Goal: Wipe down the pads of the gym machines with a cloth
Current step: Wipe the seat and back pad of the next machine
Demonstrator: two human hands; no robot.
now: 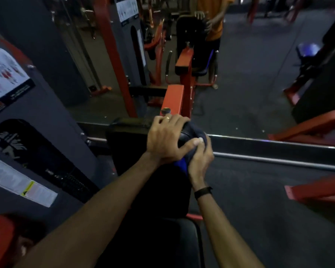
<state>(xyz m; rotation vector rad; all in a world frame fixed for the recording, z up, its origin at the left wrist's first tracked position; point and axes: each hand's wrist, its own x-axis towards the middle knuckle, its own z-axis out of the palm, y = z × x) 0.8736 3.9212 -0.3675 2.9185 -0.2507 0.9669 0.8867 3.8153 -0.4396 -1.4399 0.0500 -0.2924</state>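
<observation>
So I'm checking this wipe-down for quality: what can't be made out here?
Head view only:
- Cloth: mostly hidden under both hands; only a blue corner shows.
- Pad top: covered by the left hand and right hand, so its cleanliness can't be judged.
- Pad's lower face: too dark to see.
- Poster on the machine: blurred, cut off by the left edge.
- Mirror reflection: dim and blurred.

In the centre of the frame the left hand (pixel 167 139) grips the top of the black pad (pixel 190 130), while the right hand (pixel 200 161) holds a blue cloth (pixel 180 164) against it.
</observation>
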